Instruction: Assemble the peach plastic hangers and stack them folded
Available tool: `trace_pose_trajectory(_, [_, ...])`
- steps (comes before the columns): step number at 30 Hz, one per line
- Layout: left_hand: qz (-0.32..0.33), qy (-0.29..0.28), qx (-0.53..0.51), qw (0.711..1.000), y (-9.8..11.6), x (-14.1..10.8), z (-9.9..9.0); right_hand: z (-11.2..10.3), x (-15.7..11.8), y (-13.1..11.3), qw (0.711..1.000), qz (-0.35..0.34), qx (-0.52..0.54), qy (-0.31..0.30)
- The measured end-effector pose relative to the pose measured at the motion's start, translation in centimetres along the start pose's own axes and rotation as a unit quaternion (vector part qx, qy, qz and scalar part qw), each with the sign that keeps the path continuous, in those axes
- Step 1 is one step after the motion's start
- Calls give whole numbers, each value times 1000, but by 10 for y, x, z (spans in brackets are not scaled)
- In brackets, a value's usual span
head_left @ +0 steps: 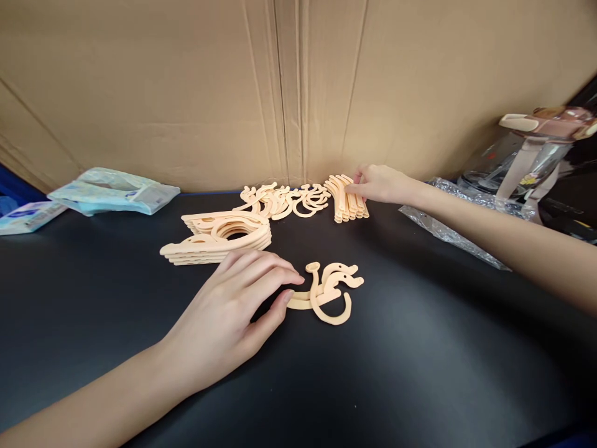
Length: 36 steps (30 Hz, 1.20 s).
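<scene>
Peach plastic parts that look like pieces of folding clothes hangers lie on a black table. My left hand [242, 298] rests low with fingers bent and a gap between thumb and forefinger. Its fingertips are beside a hook [332, 320] that lies across two curved hanger arms [342, 274]; whether the thumb touches them I cannot tell. At the back, my right hand [377, 183] has its fingers closed at the right side of a row of curved hanger arms [342, 205], on one of them; the fingertips are partly hidden.
Left of centre are stacked flat hanger pieces [209, 252], with a heap of hooks [284, 202] behind. A tissue pack [116, 193] lies left. Clear plastic wrap [452, 230] and a bottle with a strap [536, 155] are right. A cardboard wall [186, 93] closes the back.
</scene>
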<state>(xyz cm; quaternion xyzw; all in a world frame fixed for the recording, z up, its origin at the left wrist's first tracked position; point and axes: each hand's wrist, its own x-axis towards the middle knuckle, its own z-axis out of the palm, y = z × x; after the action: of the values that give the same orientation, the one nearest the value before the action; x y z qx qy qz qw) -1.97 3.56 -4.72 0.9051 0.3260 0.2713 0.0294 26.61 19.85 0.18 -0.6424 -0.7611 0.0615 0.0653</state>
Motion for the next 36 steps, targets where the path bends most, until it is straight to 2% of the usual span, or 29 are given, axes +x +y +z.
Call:
trace_pose_trajectory(8, [-1, 5, 1, 1000, 0, -2, 0, 1, 5, 3, 1000, -8, 27, 1])
trace_pose_trajectory(16, [-7, 2, -3, 1000, 0, 0, 0, -6, -5, 4, 998, 1, 52, 26])
trace_pose_trajectory(21, [-2, 5, -4, 1000, 0, -1, 1, -15, -17, 2, 996, 0, 72, 61])
trace_pose_trajectory(23, [0, 4, -4, 1000, 0, -1, 0, -17, -28, -3, 992, -37, 77, 88])
trace_pose_trajectory(26, [3, -2, -7, 1000, -1, 0, 0, -12, -50, -14, 979, -156, 58, 114])
trace_pose_trajectory(30, [6, -7, -9, 1000, -1, 0, 1, 5, -68, -28, 952, -301, -4, 52])
trace_pose_trajectory(32, [5, -6, -6, 1000, -1, 0, 1, 13, -71, -32, 935, -349, -50, 28])
trace_pose_trajectory(36, [5, -6, -5, 1000, 0, 1, 0, 22, -70, -34, 900, -415, -126, 40])
